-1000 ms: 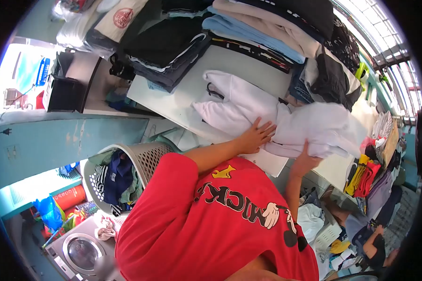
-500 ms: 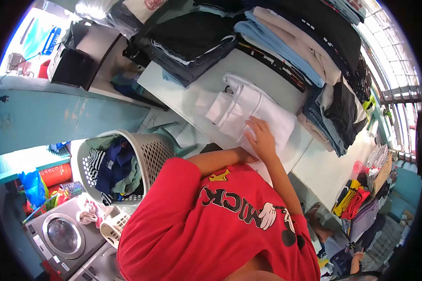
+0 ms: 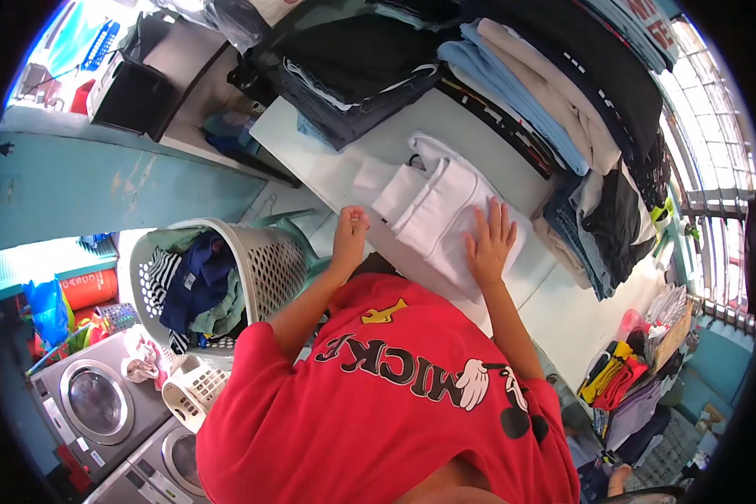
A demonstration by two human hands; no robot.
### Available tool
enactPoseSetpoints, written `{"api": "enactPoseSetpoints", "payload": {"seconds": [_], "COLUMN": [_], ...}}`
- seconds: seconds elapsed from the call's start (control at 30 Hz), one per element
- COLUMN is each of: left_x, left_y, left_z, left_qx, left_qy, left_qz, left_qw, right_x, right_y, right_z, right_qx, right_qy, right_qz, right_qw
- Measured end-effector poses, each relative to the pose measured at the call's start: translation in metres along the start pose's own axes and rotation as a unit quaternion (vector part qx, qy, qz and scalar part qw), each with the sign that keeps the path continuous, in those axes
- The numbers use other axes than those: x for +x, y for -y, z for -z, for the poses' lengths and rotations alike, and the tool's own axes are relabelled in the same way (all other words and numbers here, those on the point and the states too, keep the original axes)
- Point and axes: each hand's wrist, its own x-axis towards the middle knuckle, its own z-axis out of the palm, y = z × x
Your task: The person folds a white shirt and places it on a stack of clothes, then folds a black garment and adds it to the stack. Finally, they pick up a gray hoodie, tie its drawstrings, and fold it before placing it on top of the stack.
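A folded white garment (image 3: pixel 445 210) lies on the pale table (image 3: pixel 311 160), its layers stacked and a small dark loop showing near its upper edge. My right hand (image 3: pixel 490 244) rests flat on the garment's right part, fingers spread. To the left, my left hand (image 3: pixel 350 235) is raised by the table's near edge, apart from the garment. Its fingers are curled in, and nothing shows in them.
Stacks of dark (image 3: pixel 353 67) and light blue (image 3: pixel 517 92) folded clothes line the table's far side; jeans (image 3: pixel 592 227) lie at right. A full laundry basket (image 3: pixel 265 269) stands at left, above washing machines (image 3: pixel 97 399). Another person's arm (image 3: pixel 620 480) shows at bottom right.
My left hand has come out from beside my right forearm and moved left, off the garment. My right hand has shifted slightly right and flattened, its fingers now spread.
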Motion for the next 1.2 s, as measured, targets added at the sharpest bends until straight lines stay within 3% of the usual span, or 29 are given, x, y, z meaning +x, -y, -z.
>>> {"api": "enactPoseSetpoints", "payload": {"seconds": [0.03,0.1,0.13,0.2,0.23,0.3,0.33,0.4,0.43,0.53,0.63,0.7,0.73,0.83,0.87,0.93,1.07,1.2], "left_x": [0.005,0.011,0.01,0.007,0.007,0.008,0.011,0.016,0.018,0.02,0.019,0.018,0.017,0.004,0.002,0.0,-0.004,-0.002], "left_y": [-0.004,-0.015,-0.014,-0.016,-0.017,-0.03,-0.027,-0.023,-0.021,-0.03,-0.031,-0.032,-0.032,-0.063,-0.064,-0.063,-0.043,-0.026], "left_z": [-0.002,-0.01,-0.017,-0.028,-0.029,-0.029,-0.03,-0.032,-0.031,-0.026,-0.033,-0.041,-0.043,-0.041,-0.045,-0.053,-0.075,-0.073], "left_qx": [-0.003,0.041,0.039,0.05,0.048,-0.085,-0.087,-0.074,-0.076,-0.024,0.061,-0.066,-0.067,0.051,0.051,0.232,0.382,0.319], "left_qy": [-0.002,0.046,0.044,-0.035,-0.035,-0.002,-0.002,-0.042,-0.043,0.027,0.056,0.067,0.072,0.201,0.203,0.257,0.175,0.198], "left_qz": [0.004,-0.029,-0.024,-0.054,-0.05,0.107,0.11,0.093,0.096,0.091,0.02,-0.141,-0.142,-0.304,-0.305,-0.456,-0.451,-0.439], "left_qw": [1.0,0.998,0.998,0.997,0.997,0.991,0.99,0.992,0.992,0.995,0.996,0.985,0.985,0.93,0.929,0.82,0.787,0.816], "right_x": [0.005,0.032,0.046,0.073,0.078,0.085,0.086,0.094,0.095,0.087,0.069,0.062,0.06,0.06,0.06,0.06,0.06,0.059], "right_y": [0.001,0.013,0.024,0.046,0.049,0.052,0.053,0.059,0.058,0.043,0.02,0.013,0.012,0.013,0.014,0.015,0.025,0.047], "right_z": [0.0,0.006,0.009,0.009,0.002,-0.008,-0.008,0.002,0.005,0.018,0.032,0.038,0.04,0.047,0.047,0.046,0.039,0.026], "right_qx": [-0.001,0.083,0.083,0.029,0.029,0.041,0.041,-0.029,-0.028,0.025,0.078,0.069,0.062,0.052,0.048,0.058,0.102,0.145], "right_qy": [0.004,0.03,0.035,0.09,0.094,0.148,0.152,0.274,0.277,0.225,0.07,0.033,-0.005,-0.025,-0.034,-0.03,-0.024,0.038], "right_qz": [0.004,0.139,0.141,0.287,0.287,0.365,0.366,0.362,0.363,0.354,0.323,0.303,0.287,0.26,0.245,0.24,0.24,0.218], "right_qw": [1.0,0.986,0.986,0.953,0.953,0.918,0.917,0.891,0.889,0.908,0.941,0.95,0.956,0.964,0.968,0.969,0.965,0.964]}}
